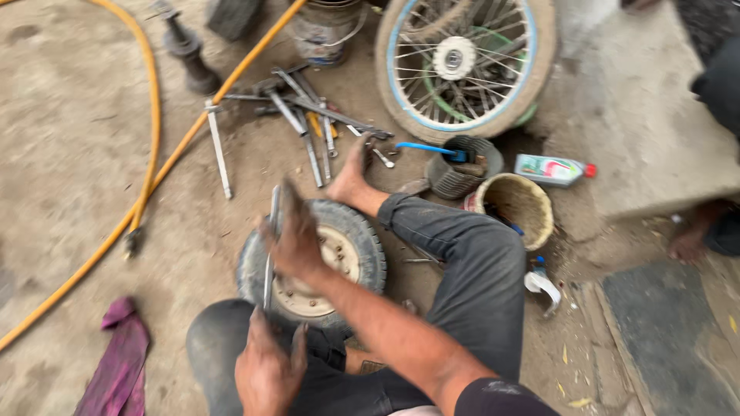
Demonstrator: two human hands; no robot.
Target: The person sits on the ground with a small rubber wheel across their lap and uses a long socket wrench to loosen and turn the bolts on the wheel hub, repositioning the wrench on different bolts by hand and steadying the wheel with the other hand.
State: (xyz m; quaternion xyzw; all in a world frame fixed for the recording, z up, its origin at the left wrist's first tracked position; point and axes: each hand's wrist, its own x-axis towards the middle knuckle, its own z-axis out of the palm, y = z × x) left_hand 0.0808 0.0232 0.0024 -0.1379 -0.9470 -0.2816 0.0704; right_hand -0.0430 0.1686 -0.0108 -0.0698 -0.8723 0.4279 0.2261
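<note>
Your right hand (297, 235) reaches across and presses on top of a long metal bar (270, 246), fingers spread flat over its upper part, while your left hand (266, 370) is curled loosely around the bar's lower end — blur keeps me from telling how tight that grip is. The bar stands steeply against the left side of the small wheel (312, 258), which lies flat on the dirt ground between your knees, your bare foot (351, 173) braced just beyond its far side.

The bar could likely slip off the tyre's edge under your weight and jump toward your leg or foot. An open palm on bare steel gives little hold, and the wheel rests loose on grit, so it may skid.

The wheel is small and thick — a chunky, treaded black tyre around a pale, grimy metal hub with bolt holes. Loose wrenches (301, 115) lie near the foot, and a yellow hose (146, 100) runs off toward the ground's left edge.
</note>
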